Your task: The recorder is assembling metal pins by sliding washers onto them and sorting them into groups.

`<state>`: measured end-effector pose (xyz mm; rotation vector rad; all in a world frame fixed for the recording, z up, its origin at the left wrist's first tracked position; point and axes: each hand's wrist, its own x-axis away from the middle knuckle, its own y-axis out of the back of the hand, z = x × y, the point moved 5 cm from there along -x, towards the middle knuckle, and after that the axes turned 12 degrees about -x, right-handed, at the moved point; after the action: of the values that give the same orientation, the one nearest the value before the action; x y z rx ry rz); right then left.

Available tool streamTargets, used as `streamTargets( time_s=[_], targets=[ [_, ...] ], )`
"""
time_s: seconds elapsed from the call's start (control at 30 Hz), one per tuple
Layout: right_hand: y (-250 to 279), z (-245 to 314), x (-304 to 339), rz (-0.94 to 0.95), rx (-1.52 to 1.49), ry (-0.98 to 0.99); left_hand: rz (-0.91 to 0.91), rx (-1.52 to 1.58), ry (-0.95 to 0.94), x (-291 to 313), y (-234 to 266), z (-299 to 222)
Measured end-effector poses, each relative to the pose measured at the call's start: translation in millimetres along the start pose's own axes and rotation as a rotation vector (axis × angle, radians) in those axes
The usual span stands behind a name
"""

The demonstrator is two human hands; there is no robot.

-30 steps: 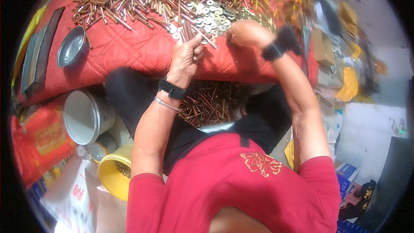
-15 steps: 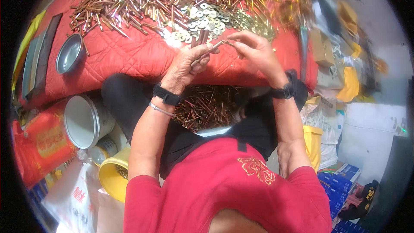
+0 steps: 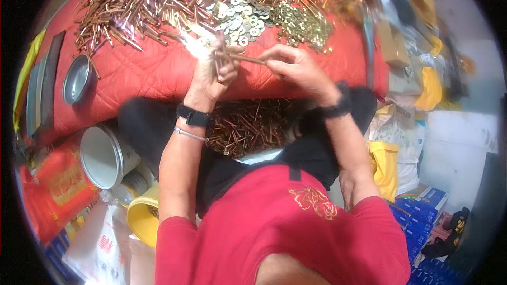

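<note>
Copper-coloured metal rods (image 3: 158, 0) lie heaped along the far edge of the table, which is covered with a red quilted cloth (image 3: 142, 71); silver washers (image 3: 243, 18) and small brass nuts (image 3: 303, 24) sit just beside them. Above the near edge, the left hand (image 3: 211, 74) is closed around a small bundle of copper rods (image 3: 219, 55) held upright. The right hand (image 3: 296, 66) pinches one thin copper rod (image 3: 248, 59) that points toward the left hand, its tip touching the bundle. More rods lie piled in the person's lap (image 3: 248, 126). A round metal dish (image 3: 76, 79) rests near the table's left edge.
</note>
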<state>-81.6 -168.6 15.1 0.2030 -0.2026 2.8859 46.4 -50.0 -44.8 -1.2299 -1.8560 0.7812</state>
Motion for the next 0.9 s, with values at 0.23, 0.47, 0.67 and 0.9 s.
streamTargets(
  time_s=[0.23,0.47,0.67,0.9],
  targets=[
    [-29.8,-14.7,-29.3,-0.386,0.153,0.306,-0.182,0.107,-0.337,-8.3,15.7,-3.9],
    [-38.0,-4.9,-55.0,-0.562,0.165,0.589,-0.334,-0.017,-0.231,-5.2,5.2,20.1],
    [46.4,1.4,-34.5,-0.598,0.766,0.466,-0.361,-0.04,-0.185,3.2,0.2,-1.0],
    [33.4,0.4,-37.6,-0.521,1.143,0.55,-0.251,-0.186,-0.178,5.1,3.6,3.3]
  ],
)
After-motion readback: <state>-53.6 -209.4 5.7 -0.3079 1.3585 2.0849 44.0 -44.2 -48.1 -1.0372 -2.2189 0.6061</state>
